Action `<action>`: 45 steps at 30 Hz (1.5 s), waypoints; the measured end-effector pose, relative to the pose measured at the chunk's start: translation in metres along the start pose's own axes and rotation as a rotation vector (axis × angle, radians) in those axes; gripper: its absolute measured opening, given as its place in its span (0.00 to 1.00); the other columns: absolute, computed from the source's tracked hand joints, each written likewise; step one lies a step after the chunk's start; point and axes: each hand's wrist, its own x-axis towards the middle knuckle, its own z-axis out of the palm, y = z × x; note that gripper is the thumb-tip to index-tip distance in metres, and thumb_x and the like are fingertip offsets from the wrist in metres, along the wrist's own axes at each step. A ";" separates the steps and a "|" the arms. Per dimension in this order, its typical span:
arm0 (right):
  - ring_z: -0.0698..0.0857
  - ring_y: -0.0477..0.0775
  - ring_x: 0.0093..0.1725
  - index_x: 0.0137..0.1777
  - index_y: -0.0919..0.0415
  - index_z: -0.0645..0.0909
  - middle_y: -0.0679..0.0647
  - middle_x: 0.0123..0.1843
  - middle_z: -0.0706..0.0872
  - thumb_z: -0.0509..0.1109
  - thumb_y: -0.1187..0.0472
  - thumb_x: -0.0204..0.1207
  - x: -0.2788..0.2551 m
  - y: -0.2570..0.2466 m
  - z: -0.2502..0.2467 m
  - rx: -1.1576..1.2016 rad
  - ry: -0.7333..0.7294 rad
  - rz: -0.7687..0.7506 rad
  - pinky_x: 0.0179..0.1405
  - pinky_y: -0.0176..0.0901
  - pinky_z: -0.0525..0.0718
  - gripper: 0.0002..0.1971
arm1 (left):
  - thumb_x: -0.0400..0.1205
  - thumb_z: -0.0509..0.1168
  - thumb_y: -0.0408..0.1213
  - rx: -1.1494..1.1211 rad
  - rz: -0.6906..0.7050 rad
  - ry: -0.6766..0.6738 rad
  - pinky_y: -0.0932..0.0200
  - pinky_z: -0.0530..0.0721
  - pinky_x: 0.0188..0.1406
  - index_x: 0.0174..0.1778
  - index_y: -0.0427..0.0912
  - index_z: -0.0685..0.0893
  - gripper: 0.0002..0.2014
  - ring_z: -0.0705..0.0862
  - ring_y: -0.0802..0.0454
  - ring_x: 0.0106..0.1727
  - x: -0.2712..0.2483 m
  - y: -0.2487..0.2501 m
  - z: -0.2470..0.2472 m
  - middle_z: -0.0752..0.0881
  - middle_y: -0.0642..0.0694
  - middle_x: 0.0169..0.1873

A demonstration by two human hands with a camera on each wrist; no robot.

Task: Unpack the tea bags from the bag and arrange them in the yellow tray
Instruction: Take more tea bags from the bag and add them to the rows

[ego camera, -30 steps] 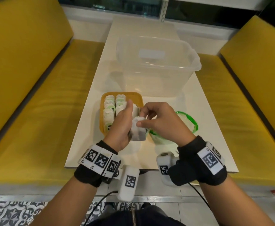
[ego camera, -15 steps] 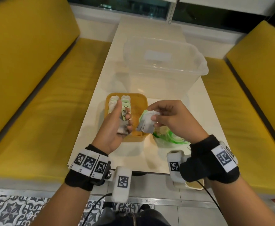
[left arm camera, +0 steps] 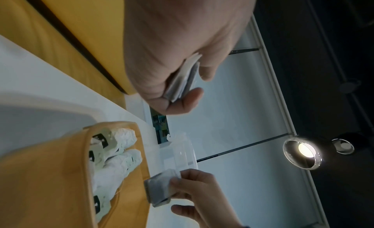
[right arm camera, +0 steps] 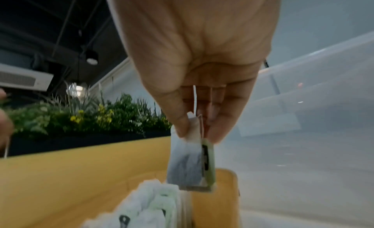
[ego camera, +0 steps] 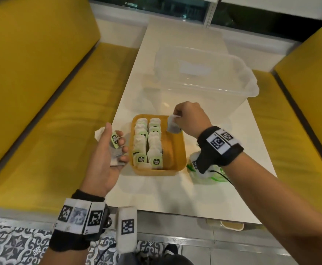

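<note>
- Left hand [ego camera: 106, 155] cups a small stack of tea bags [ego camera: 116, 150], fingers curled round them, just off the table's left edge.
- Yellow tray [ego camera: 177, 150] near the front edge, two rows filled.
- Right hand [ego camera: 190, 119] pinches one tea bag [ego camera: 172, 127] over the tray's far right corner.
- Bag [ego camera: 206, 173] lies right of the tray.

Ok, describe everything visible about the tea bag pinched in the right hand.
The tea bag is a thin whitish paper pouch, dark with tea in its lower part, with a pale green tag lying against one side. It hangs upright, pinched at its top edge by the right hand, over the far right corner of the yellow tray, beside two filled rows.
</note>
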 end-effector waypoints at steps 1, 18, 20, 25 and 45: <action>0.85 0.61 0.44 0.48 0.59 0.86 0.59 0.46 0.86 0.66 0.65 0.77 0.009 -0.002 0.005 -0.048 -0.026 0.001 0.45 0.48 0.86 0.07 | 0.83 0.59 0.60 0.003 0.001 -0.004 0.68 0.65 0.19 0.42 0.48 0.77 0.17 0.70 0.58 0.29 -0.001 0.001 -0.001 0.73 0.54 0.29; 0.78 0.60 0.41 0.55 0.64 0.81 0.58 0.45 0.77 0.67 0.66 0.75 0.042 -0.014 0.027 -0.412 -0.231 -0.049 0.48 0.51 0.86 0.10 | 0.83 0.57 0.59 0.030 -0.037 -0.035 0.68 0.64 0.18 0.43 0.47 0.78 0.18 0.72 0.59 0.27 0.005 0.005 -0.007 0.74 0.53 0.31; 0.79 0.59 0.41 0.55 0.65 0.81 0.57 0.44 0.76 0.68 0.67 0.75 0.042 -0.014 0.025 -0.433 -0.225 -0.053 0.47 0.50 0.86 0.10 | 0.83 0.57 0.59 0.025 -0.040 -0.039 0.68 0.65 0.18 0.43 0.47 0.78 0.18 0.72 0.59 0.27 0.006 0.005 -0.006 0.74 0.53 0.30; 0.79 0.59 0.40 0.53 0.66 0.81 0.58 0.43 0.77 0.67 0.69 0.75 0.041 -0.015 0.025 -0.475 -0.216 -0.071 0.43 0.48 0.84 0.08 | 0.83 0.56 0.59 0.019 -0.045 -0.042 0.69 0.65 0.17 0.43 0.47 0.78 0.18 0.72 0.59 0.26 0.007 0.006 -0.005 0.74 0.53 0.30; 0.84 0.57 0.39 0.43 0.63 0.85 0.56 0.40 0.85 0.71 0.63 0.74 0.036 -0.023 0.000 -0.107 -0.069 -0.061 0.45 0.48 0.87 0.03 | 0.83 0.62 0.38 -0.210 -0.269 -0.035 0.65 0.83 0.25 0.52 0.36 0.79 0.09 0.80 0.51 0.35 0.006 0.000 0.000 0.81 0.43 0.38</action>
